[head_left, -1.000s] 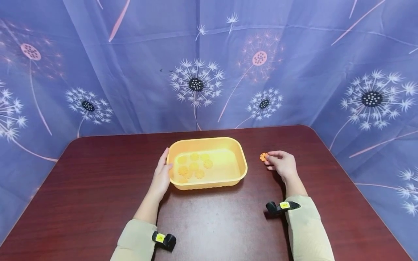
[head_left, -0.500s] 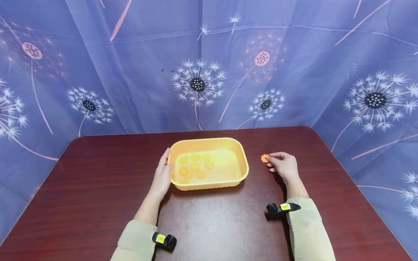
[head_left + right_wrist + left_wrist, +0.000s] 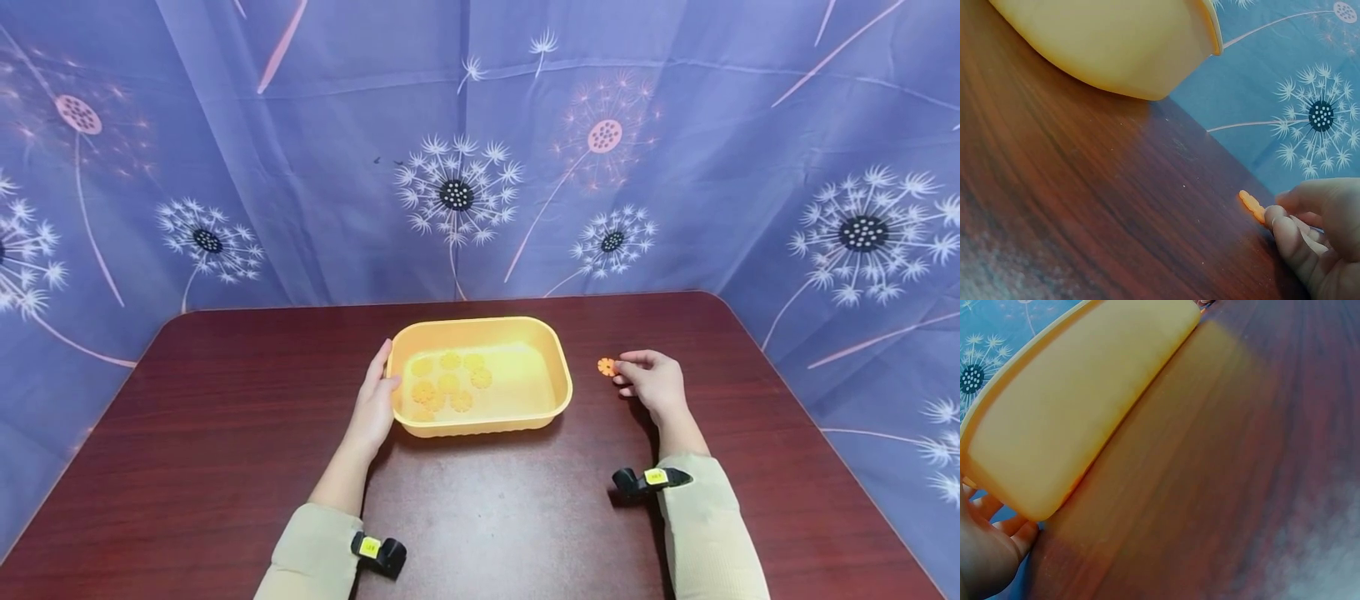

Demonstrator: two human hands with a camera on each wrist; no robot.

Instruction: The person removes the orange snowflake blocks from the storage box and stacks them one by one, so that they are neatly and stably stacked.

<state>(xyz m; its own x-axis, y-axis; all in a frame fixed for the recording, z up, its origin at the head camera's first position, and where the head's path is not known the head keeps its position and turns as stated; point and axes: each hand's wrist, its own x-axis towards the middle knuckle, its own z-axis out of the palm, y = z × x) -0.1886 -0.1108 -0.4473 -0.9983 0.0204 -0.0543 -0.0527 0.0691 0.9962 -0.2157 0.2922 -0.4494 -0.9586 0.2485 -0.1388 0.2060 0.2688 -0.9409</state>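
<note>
A yellow plastic tub sits on the table, with several flower-shaped discs lying flat in its left half. My left hand grips the tub's left end, thumb over the rim and fingers along the outside. In the left wrist view, those fingers reach round the tub's lower corner. To the right of the tub, my right hand pinches an orange notched flower disc between thumb and fingertips. The right wrist view shows this disc nearly edge-on, close over the table.
The dark red wooden table has rounded far corners. A blue curtain with dandelion print hangs right behind and beside it. Black wrist straps with yellow labels sit on both pale sleeves.
The right hand and its orange disc have dipped very slightly toward the person. The left hand and the tub stay in place; the head view has shifted a little.
</note>
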